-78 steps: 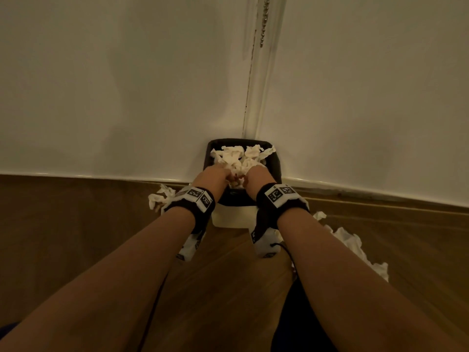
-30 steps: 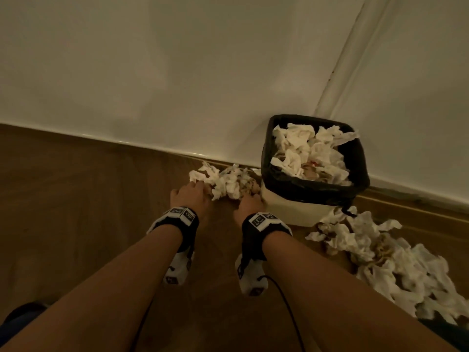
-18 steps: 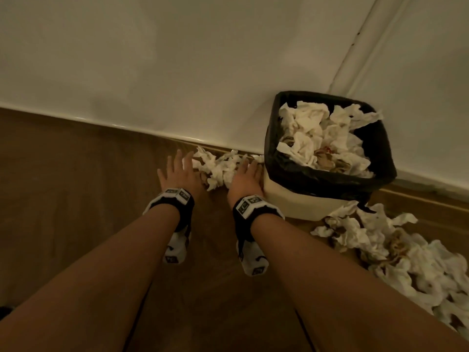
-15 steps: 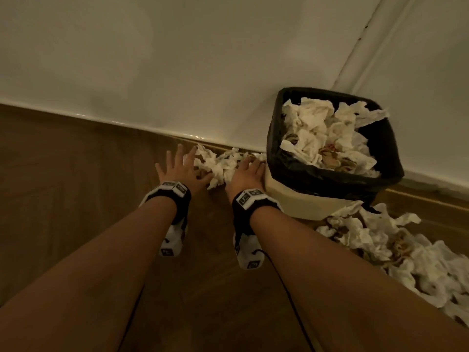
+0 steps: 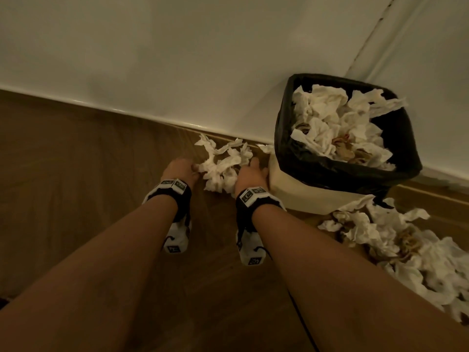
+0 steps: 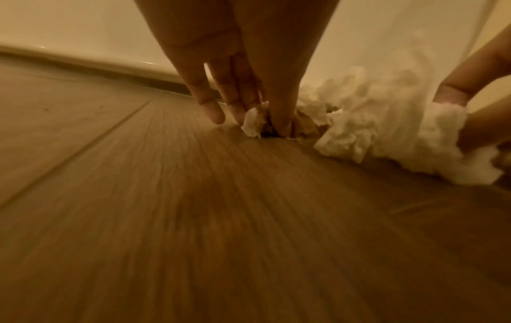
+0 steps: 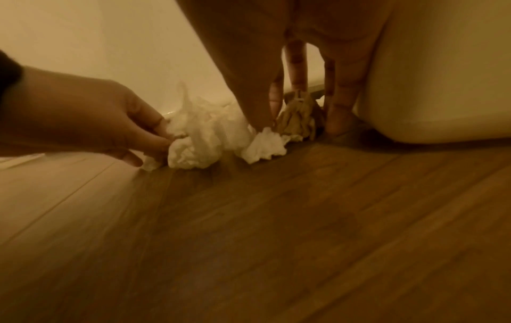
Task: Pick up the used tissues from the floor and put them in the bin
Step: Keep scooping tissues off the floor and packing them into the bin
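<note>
A clump of crumpled white tissues (image 5: 223, 166) lies on the wooden floor by the skirting, just left of the bin (image 5: 286, 186). The bin is cream with a black liner and is heaped with tissues (image 5: 335, 128). My left hand (image 5: 195, 171) grips the clump's left side, its fingers curled into the paper (image 7: 177, 139). My right hand (image 5: 250, 166) grips the right side, next to the bin wall (image 7: 442, 87). In the left wrist view my left hand (image 6: 257, 120) pinches a tissue scrap (image 6: 251, 124) against the floor. The right hand (image 7: 290, 122) closes thumb and fingers on white and brownish tissue.
A larger heap of used tissues (image 5: 396, 250) spreads over the floor to the right of the bin. White walls (image 5: 177, 59) meet in a corner behind the bin. Bare wooden floor (image 5: 76, 186) stretches to the left and towards me.
Both hands left the bin and came down to the floor pile on its left. Half a second ago their fingers were spread over it; now they are curled into the tissues from both sides.
</note>
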Tool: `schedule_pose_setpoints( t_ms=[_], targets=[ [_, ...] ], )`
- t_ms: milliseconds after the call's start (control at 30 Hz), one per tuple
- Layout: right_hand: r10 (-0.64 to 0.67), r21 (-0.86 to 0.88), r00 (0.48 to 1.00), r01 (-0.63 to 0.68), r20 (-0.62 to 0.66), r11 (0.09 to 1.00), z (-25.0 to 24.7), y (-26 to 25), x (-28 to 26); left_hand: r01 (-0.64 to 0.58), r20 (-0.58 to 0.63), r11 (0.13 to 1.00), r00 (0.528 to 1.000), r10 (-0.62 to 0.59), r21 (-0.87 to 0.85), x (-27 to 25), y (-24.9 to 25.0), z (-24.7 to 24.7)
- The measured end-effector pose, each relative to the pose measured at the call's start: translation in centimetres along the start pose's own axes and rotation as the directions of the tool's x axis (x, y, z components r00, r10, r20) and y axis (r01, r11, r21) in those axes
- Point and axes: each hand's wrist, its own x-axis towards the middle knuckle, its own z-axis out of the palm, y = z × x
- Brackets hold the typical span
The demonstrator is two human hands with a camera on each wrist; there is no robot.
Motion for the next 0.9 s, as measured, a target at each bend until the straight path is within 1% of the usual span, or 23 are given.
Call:
schedule_pose_setpoints(
  t_ms=[100,200,267,300,333,433,467,533,567,667,700,733,767,800,833,867,900],
  targets=[
    [-0.045,-0.032,0.999,0.045,0.001,0.998,0.3,0.2,0.0,0.020,0.007,0.999,1.000,-0.020,-0.032,-0.5,0.0,-0.1],
    [-0.064,-0.046,0.998,0.064,0.003,0.997,0.4,0.4,-0.2,0.000,-0.061,0.996,0.998,-0.006,-0.093,-1.1,-0.1,0.0],
    [-0.042,0.054,0.999,0.042,-0.012,0.998,0.4,0.5,-0.6,-0.019,-0.102,0.990,0.995,0.004,-0.138,-1.5,-0.4,0.0],
    [-0.014,0.108,1.000,0.015,-0.009,0.994,0.4,0.6,-0.9,-0.024,-0.100,0.992,0.995,0.011,-0.127,-1.7,-0.5,0.0],
    [0.010,0.118,1.000,-0.010,0.001,0.993,0.3,0.6,-1.2,-0.024,-0.090,0.994,0.996,0.015,-0.104,-1.9,-0.7,-0.1],
    [0.018,-0.022,0.998,-0.017,0.059,1.000,0.3,0.6,-2.3,0.005,-0.063,0.997,0.998,-0.010,-0.078,-2.4,-1.2,-0.6],
    [0.001,-0.023,0.998,0.000,0.064,1.000,0.3,0.6,-2.5,0.021,-0.053,0.996,0.998,-0.026,-0.086,-2.6,-1.2,-0.8],
    [-0.046,0.044,0.997,0.043,0.069,0.998,-0.1,0.6,-3.4,0.076,-0.027,0.988,0.996,-0.080,-0.136,-3.3,-1.2,-1.3],
    [-0.058,0.082,0.995,0.051,0.080,0.995,-0.3,0.6,-3.8,0.112,-0.011,0.975,0.993,-0.117,-0.190,-3.7,-1.2,-1.6],
    [-0.041,0.258,0.995,0.016,0.093,0.966,-0.8,0.9,-5.7,0.186,0.029,0.909,0.981,-0.189,-0.372,-5.6,-0.7,-2.4],
    [-0.018,0.375,0.996,-0.016,0.087,0.927,-0.7,1.2,-6.3,0.196,0.047,0.890,0.980,-0.194,-0.412,-6.2,-0.5,-2.7],
    [0.013,0.516,0.995,-0.060,0.094,0.855,-0.5,1.6,-7.0,0.207,0.070,0.874,0.978,-0.196,-0.439,-6.8,-0.4,-3.0],
    [0.041,0.652,0.992,-0.109,0.118,0.750,-0.4,1.9,-7.6,0.216,0.091,0.867,0.976,-0.196,-0.449,-7.5,-0.3,-3.3],
    [0.063,0.767,0.986,-0.162,0.157,0.621,-0.4,2.2,-8.2,0.229,0.116,0.868,0.973,-0.198,-0.440,-8.0,-0.3,-3.6],
    [0.068,0.845,0.975,-0.216,0.210,0.490,-0.5,2.3,-8.9,0.243,0.140,0.874,0.969,-0.202,-0.420,-8.7,-0.2,-4.0],
    [0.054,0.883,0.964,-0.260,0.260,0.392,-0.9,2.3,-9.6,0.262,0.161,0.879,0.963,-0.214,-0.399,-9.1,-0.1,-4.4],
    [0.031,0.899,0.955,-0.289,0.295,0.330,-1.6,2.3,-10.2,0.282,0.175,0.878,0.957,-0.231,-0.386,-9.6,0.0,-4.8]
  ],
)
